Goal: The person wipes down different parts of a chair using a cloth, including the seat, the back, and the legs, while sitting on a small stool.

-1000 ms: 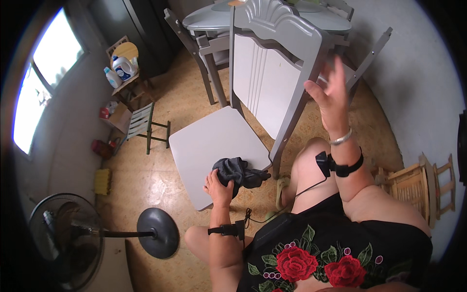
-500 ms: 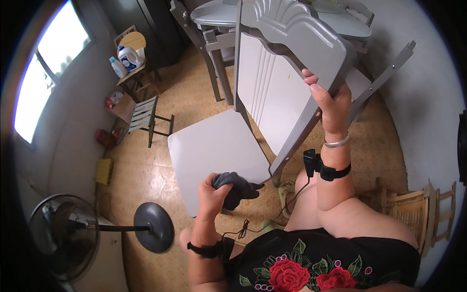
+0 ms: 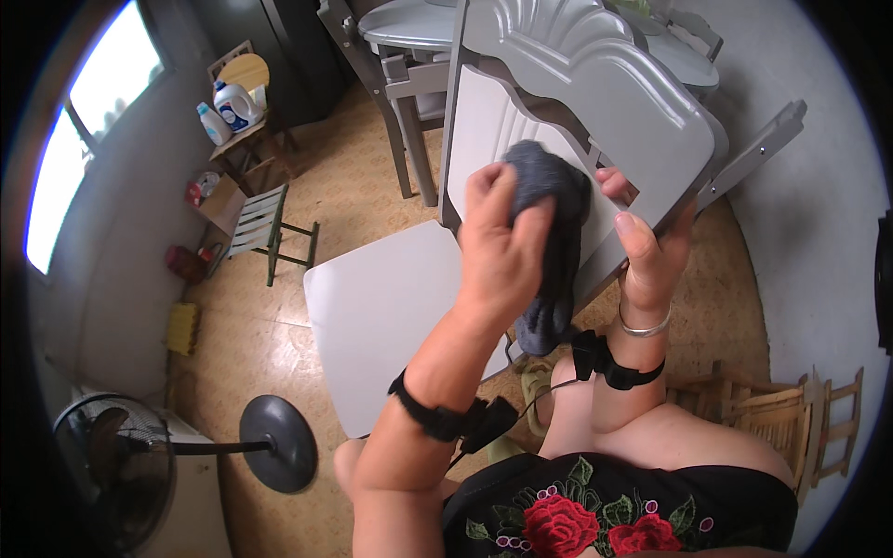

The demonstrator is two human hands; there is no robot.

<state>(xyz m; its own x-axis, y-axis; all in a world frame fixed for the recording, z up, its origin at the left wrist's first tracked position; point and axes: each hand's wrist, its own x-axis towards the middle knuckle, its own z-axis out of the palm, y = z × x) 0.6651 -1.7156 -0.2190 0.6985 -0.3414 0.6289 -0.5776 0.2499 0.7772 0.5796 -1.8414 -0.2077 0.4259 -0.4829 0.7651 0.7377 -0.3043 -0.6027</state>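
Note:
A grey and white chair stands before me, its back with a scalloped top rail (image 3: 595, 70) and a white fluted panel (image 3: 472, 130). Bunched in my left hand (image 3: 502, 242) is a dark grey cloth (image 3: 551, 181), in front of the panel. One long end of the cloth hangs down toward the seat (image 3: 377, 321). My right hand (image 3: 656, 256) grips the right side of the chair back, thumb in front, with fingertips showing through the gap under the top rail. The cloth and my left hand hide much of the panel.
A fan (image 3: 121, 465) with a round black base (image 3: 279, 445) stands at lower left. A slatted folding stool (image 3: 259, 223) and a small table with bottles (image 3: 237, 107) are further off. Wooden folded chairs (image 3: 781, 418) lean at right. Behind are a round table (image 3: 405, 23) and more chairs.
My left hand has lifted the cloth from over the seat up to the chair back, moving right and away from me. The chair back leans slightly further right, still in my right hand.

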